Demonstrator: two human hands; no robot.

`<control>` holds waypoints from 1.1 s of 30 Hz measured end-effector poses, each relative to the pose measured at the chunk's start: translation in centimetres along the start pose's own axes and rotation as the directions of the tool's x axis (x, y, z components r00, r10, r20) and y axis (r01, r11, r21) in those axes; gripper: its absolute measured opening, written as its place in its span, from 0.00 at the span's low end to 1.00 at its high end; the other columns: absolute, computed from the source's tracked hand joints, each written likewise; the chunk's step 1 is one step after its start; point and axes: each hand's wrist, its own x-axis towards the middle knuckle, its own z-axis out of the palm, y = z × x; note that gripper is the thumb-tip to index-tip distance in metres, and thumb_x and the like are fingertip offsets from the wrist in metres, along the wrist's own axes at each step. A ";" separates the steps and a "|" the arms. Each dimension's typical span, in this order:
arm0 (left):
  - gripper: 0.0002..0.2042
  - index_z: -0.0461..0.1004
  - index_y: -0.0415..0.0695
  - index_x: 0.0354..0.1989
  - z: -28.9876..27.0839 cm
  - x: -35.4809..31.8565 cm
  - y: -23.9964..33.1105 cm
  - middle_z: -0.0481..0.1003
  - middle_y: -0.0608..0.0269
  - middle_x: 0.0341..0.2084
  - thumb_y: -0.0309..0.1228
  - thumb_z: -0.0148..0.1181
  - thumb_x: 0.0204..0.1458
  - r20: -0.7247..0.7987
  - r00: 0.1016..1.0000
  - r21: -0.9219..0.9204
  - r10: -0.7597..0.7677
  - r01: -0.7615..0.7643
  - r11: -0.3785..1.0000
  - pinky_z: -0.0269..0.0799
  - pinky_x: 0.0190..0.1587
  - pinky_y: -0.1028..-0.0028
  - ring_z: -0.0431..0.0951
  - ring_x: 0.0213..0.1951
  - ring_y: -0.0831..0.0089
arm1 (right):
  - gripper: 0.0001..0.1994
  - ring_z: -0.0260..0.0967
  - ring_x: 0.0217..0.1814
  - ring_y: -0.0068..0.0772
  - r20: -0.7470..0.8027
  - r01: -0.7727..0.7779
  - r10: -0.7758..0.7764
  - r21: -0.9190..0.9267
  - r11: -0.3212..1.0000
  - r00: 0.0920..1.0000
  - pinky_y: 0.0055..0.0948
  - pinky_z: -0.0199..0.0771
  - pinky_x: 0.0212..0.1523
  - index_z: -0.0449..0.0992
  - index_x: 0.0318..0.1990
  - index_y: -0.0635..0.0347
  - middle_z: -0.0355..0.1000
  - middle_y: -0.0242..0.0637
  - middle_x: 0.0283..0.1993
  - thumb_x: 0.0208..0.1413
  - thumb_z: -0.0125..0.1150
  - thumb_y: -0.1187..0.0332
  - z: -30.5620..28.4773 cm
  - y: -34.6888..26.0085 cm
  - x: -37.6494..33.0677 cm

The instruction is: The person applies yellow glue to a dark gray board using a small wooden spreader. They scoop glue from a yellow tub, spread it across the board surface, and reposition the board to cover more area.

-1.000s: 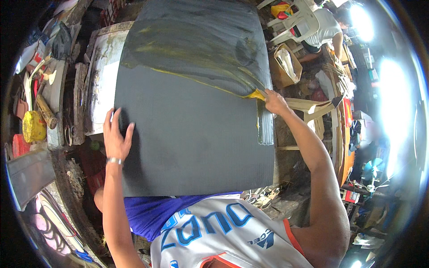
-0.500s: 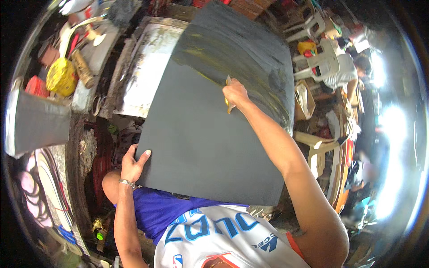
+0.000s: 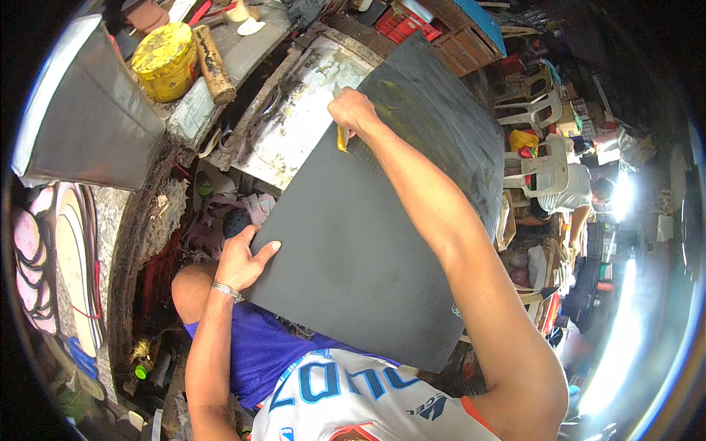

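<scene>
A large dark grey rubber-like sheet (image 3: 353, 250) rests over my lap and leans away from me. Its far half carries a wet-looking, streaky yellowish smear (image 3: 401, 110). My left hand (image 3: 246, 261) grips the sheet's near left edge, thumb on top and the other fingers partly hidden underneath. At the sheet's upper left edge, my right hand (image 3: 354, 112) is closed around a flat, thin spreader whose yellow-coated end (image 3: 343, 140) sticks out below the fist. Most of that spreader is covered by the fingers.
Left of the sheet lies a stained whitish board (image 3: 301, 103). Beyond it are a yellow tub (image 3: 168, 62), a wooden cylinder (image 3: 213, 66) and a large grey container (image 3: 95, 103). Sole-shaped pieces (image 3: 73, 257) lie lower left. At right stand plastic chairs (image 3: 540, 173), with a person (image 3: 577, 191) nearby.
My right hand has swept with the spreader from the sheet's middle to its upper left edge. The view has shifted, and the sheet appears turned. My left hand keeps its edge grip.
</scene>
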 end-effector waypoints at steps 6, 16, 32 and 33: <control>0.25 0.79 0.34 0.56 -0.1 0.8 0.3 0.85 0.41 0.44 0.41 0.72 0.58 0.007 0.998 -0.003 -0.067 0.067 0.998 0.79 0.51 0.62 0.87 0.45 0.55 | 0.25 0.79 0.60 0.59 -0.154 0.278 -0.319 -0.237 0.931 0.935 0.50 0.79 0.61 0.77 0.59 0.64 0.80 0.57 0.57 0.52 0.56 0.66 -3.0 1.9 0.6; 0.24 0.80 0.33 0.53 0.0 0.7 0.6 0.85 0.44 0.41 0.41 0.74 0.57 -0.026 0.999 0.003 -0.046 0.046 0.999 0.78 0.51 0.62 0.87 0.44 0.57 | 0.18 0.78 0.59 0.59 -0.198 0.333 -0.393 -0.276 0.902 0.898 0.53 0.78 0.59 0.80 0.54 0.58 0.80 0.53 0.56 0.55 0.59 0.68 0.8 4.4 -1.1; 0.21 0.79 0.35 0.44 0.8 2.4 0.4 0.84 0.43 0.35 0.41 0.72 0.52 -0.013 0.984 0.018 -0.177 0.178 0.984 0.80 0.46 0.60 0.87 0.37 0.53 | 0.19 0.81 0.53 0.60 -0.457 0.159 -0.271 -0.269 0.950 0.847 0.56 0.80 0.53 0.80 0.54 0.53 0.83 0.53 0.49 0.57 0.70 0.59 -10.0 13.6 3.2; 0.21 0.79 0.35 0.44 0.8 2.5 0.5 0.84 0.42 0.35 0.41 0.72 0.52 -0.010 0.977 0.045 -0.213 0.213 0.976 0.80 0.45 0.60 0.86 0.37 0.53 | 0.20 0.81 0.54 0.59 -0.491 0.062 -0.180 -0.246 0.967 0.853 0.55 0.81 0.53 0.81 0.56 0.50 0.83 0.51 0.50 0.57 0.71 0.58 -10.6 14.4 4.6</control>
